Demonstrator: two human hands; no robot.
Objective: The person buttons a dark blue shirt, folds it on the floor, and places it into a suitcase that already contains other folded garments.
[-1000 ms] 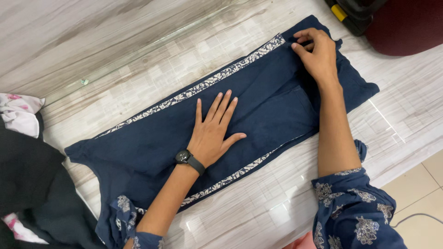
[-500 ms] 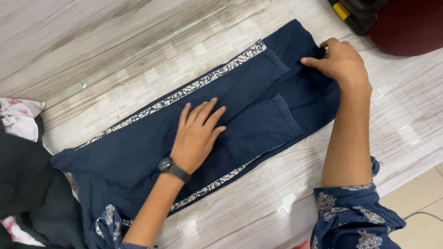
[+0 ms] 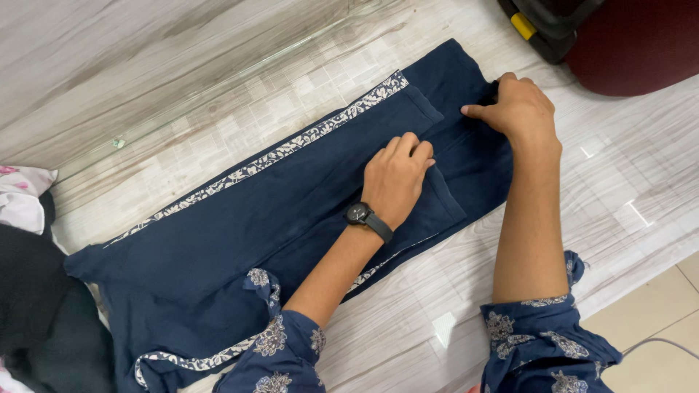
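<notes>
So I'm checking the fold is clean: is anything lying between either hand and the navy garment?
Nothing visible. The left hand rests knuckles-down directly on the navy garment, and the right hand presses its folded end near the top edge. The white and black clothes lie off to the side, clear of both hands.

This looks like a home, in a spot where laundry gets folded. A navy garment with white floral trim [image 3: 291, 218] lies spread over a table with a pale wood-grain top [image 3: 145, 65] under a clear glass sheet. More clothes are heaped at its left edge: a black piece [image 3: 36, 306] and a white and pink one [image 3: 18, 196]. Beige floor tiles [image 3: 655, 313] show past the near right corner, and a dark red seat [image 3: 641, 44] stands by the far right corner.
</notes>
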